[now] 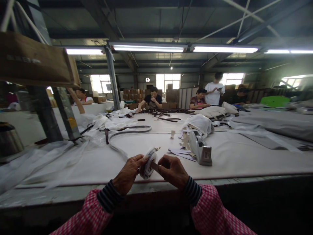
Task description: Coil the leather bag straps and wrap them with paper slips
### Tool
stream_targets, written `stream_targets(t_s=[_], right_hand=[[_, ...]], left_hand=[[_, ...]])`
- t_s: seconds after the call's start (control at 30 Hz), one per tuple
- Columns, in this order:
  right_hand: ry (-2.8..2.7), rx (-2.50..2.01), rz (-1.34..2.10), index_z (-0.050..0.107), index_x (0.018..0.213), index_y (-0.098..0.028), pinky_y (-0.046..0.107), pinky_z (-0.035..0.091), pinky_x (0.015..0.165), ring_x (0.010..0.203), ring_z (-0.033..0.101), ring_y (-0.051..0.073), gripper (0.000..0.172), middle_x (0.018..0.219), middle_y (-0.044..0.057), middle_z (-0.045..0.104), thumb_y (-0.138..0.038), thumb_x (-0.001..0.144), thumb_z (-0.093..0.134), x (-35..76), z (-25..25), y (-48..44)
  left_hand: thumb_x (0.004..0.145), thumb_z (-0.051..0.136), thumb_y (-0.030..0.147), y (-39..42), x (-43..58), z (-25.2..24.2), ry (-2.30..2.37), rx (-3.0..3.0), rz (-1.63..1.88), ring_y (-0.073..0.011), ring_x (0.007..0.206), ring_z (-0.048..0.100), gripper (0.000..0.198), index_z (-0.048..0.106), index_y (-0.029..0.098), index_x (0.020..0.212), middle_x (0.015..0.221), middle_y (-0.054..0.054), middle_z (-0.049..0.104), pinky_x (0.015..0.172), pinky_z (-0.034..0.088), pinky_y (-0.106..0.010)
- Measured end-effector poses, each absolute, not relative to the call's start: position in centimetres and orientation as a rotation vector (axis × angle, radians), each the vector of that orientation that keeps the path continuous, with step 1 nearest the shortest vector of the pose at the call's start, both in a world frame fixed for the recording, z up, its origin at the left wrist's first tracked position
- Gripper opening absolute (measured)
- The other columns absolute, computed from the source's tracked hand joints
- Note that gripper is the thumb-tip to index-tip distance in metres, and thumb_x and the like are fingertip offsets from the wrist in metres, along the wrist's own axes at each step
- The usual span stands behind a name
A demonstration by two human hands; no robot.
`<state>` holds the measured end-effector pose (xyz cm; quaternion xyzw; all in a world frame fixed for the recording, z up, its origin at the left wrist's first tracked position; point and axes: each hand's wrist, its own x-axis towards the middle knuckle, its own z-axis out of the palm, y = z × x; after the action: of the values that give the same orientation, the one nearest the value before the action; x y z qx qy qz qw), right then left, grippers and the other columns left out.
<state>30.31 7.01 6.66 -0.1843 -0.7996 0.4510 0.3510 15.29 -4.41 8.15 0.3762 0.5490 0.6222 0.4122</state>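
A coiled strap (147,168), wrapped in clear plastic, stands on its edge just above the near side of the table. My left hand (128,173) is closed on the coil's left side. From its top sticks a small metal clasp (157,148). Between thumb and fingers, my right hand (173,171) pinches a flat brownish strip (155,166) whose far end meets the coil's centre. I cannot tell whether the strip is the strap's end or a separate piece. Behind the left hand, a plastic-covered strap length (117,148) curves across the table; its link to the coil is hidden.
A grey tape dispenser (201,150) stands right of my hands, beside paper and card pieces (183,152). Plastic film (49,160) covers the table's left side. Dark straps (166,112) are heaped at the back, where several people sit or stand. A brown bag (36,62) hangs upper left.
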Motion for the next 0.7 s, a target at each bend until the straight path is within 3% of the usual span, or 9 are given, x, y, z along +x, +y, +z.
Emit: stream_targets(t_s=[0.2,0.43,0.6,0.7], right_hand=[[-1.858,-0.315,1.349,0.061,0.076,-0.018,0.022,0.044,0.048,0.052,0.056,0.012,0.016,0.063,-0.003,0.062,-0.031,0.08,0.07,29.1,5.8,7.2],[-1.907,-0.325,1.235,0.056,0.072,-0.02,0.023,0.041,0.051,0.053,0.051,0.011,0.026,0.057,-0.004,0.056,-0.038,0.084,0.07,29.5,4.9,7.2],[-1.8,-0.297,1.369,0.059,0.075,-0.019,0.023,0.044,0.053,0.055,0.053,0.012,0.012,0.06,-0.004,0.059,-0.024,0.079,0.069,29.1,4.9,7.2],[-1.772,-0.275,1.406,0.059,0.074,-0.018,0.023,0.045,0.054,0.056,0.054,0.012,0.013,0.061,-0.004,0.06,-0.025,0.078,0.069,29.1,5.2,7.4]], left_hand=[[0.081,0.074,0.045,-4.4,16.1,8.0,1.269,0.921,1.54,-0.0139,0.067,0.053,0.029,0.069,0.017,0.081,0.073,0.0,0.061,0.06,0.04,-0.024],[0.079,0.077,0.044,-4.5,15.6,8.2,1.2,0.849,1.6,-0.0149,0.076,0.057,0.029,0.071,0.016,0.085,0.08,-0.002,0.065,0.067,0.044,-0.023],[0.078,0.077,0.047,-4.4,16.2,7.9,1.274,0.917,1.524,-0.0147,0.07,0.056,0.033,0.074,0.016,0.089,0.081,-0.004,0.068,0.062,0.042,-0.023],[0.076,0.078,0.048,-4.3,16.4,7.9,1.299,0.9,1.523,-0.0152,0.071,0.055,0.034,0.074,0.016,0.087,0.08,-0.004,0.067,0.063,0.042,-0.024]])
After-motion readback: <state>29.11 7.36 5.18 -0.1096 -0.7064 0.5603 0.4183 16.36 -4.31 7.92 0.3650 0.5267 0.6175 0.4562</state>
